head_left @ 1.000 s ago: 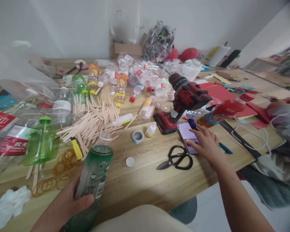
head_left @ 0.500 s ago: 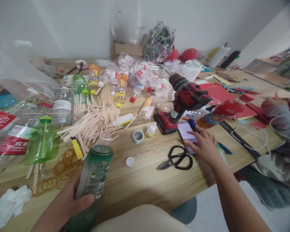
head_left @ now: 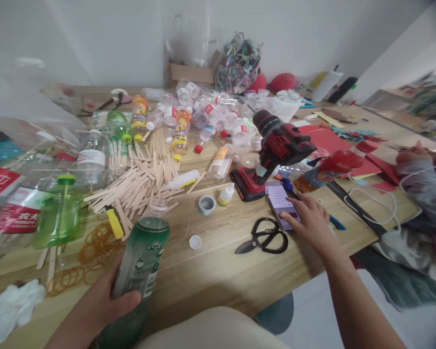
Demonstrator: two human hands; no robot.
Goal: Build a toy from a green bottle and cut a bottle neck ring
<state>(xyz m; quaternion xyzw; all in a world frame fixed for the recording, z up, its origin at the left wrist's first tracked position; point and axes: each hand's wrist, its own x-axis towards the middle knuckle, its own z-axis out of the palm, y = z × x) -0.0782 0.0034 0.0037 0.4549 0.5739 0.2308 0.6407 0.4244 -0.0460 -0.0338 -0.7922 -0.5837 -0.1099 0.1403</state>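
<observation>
**One green-labelled bottle (head_left: 141, 264) in the left hand (head_left: 103, 303), one phone (head_left: 278, 196) at the right hand (head_left: 310, 218)**

Well left of the drill (head_left: 283, 145), one green see-through jug (head_left: 56, 220) stands on the counter (head_left: 218, 271). Next come a loose tangle of rubber bands (head_left: 98, 247), too many to count, one yellow-handled tool (head_left: 115, 223) and a heap of wooden sticks (head_left: 131, 186), also past counting. The left hand, left of the drill and nearer the wearer, is curled partly closed around the green-labelled bottle, thumb across its front. That bottle leans with its clear neck up to the right; its dark green label carries pale lettering and a barcode.

Left of the drill too are two juice bottles (head_left: 181, 133) with yellow caps, one white cap (head_left: 195, 242), one small tub (head_left: 207, 205) and one dropper bottle (head_left: 225, 195). One pair of scissors (head_left: 265, 241) lies just in front of the drill.

The phone lies face up beside the drill's base, screen lit. The right hand is half open, thumb and forefinger at the screen. Right of the drill is one red-labelled bottle (head_left: 334, 165), tilted; farther right, one co-worker's hand (head_left: 412, 152).
</observation>
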